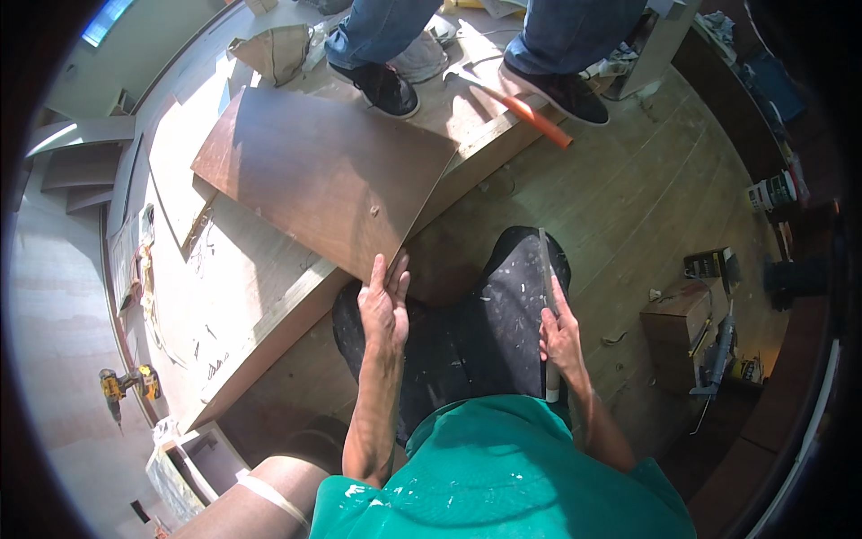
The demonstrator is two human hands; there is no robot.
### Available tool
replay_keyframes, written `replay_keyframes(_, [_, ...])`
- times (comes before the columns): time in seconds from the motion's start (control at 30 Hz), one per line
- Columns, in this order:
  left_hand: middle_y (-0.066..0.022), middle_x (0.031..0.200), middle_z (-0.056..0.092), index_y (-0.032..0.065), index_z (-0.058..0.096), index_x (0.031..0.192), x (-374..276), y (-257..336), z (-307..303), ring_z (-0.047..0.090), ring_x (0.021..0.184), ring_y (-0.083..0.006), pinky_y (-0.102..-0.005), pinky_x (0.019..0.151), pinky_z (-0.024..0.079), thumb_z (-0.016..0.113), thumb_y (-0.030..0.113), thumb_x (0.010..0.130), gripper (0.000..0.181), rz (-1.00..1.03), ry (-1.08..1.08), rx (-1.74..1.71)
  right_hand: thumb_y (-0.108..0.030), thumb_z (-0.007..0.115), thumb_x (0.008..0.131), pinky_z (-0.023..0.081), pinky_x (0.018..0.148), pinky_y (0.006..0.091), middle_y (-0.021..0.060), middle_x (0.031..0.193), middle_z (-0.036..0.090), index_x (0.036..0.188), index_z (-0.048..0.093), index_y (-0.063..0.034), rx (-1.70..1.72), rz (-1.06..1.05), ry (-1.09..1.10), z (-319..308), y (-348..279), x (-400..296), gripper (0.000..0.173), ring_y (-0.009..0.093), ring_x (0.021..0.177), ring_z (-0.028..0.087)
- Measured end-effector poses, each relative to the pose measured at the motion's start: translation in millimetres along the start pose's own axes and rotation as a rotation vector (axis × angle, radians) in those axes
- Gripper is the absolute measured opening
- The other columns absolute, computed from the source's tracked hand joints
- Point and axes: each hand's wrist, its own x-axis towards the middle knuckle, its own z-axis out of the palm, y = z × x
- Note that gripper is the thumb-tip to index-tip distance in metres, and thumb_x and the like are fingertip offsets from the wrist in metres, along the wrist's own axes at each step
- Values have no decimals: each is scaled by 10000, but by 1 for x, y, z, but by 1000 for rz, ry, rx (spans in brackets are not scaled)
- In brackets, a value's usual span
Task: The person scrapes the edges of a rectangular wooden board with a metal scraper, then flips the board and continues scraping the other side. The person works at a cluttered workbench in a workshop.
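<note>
My left hand [384, 296] is at the near corner of a brown wooden panel [330, 168], its thumb and fingers about the corner. The panel lies tilted across a low wooden platform [276, 303]. In my right hand [560, 333] is a long, narrow tool [545, 263], perhaps a file, with a pale handle end; it lies along my right thigh and points away from me. A hammer with an orange handle [535, 121] rests on the platform's edge beyond the panel, by another person's shoe [566, 91].
Another person [384, 34] stands on the platform. A cordless drill [128, 387] is at the left, near wires [145, 283]. At the right, a caulking gun [720, 350] leans by a cardboard box [680, 313]; a white tub [774, 192] stands farther off.
</note>
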Motion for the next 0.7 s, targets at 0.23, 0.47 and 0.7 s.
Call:
replay_keyframes(0.23, [-194,1248,760,-12,590,1337,-44,44,-61,770,1098,-267,-332,847,605,750,264,1038,437,74,-4,106,-193,548,1116,592,764,371,214,1312,696,1706,264,-105,-472,-209,-75,13,-8,3,661,257,867,715])
replay_keyframes(0.47, [-198,949,800,-55,690,1104,-59,84,-114,783,833,-238,-311,709,570,669,498,1059,556,-235,-108,645,-185,557,1093,558,789,558,333,1174,690,1661,331,-83,-651,-572,-209,73,-67,20,619,493,957,710])
replay_keyframes(0.7, [-82,757,781,-1,781,1056,-68,113,-44,736,709,-119,-315,703,571,833,309,958,330,291,-384,1381,-237,544,1101,555,719,573,284,752,687,1596,398,2,-858,-415,-164,95,-96,35,569,483,741,708])
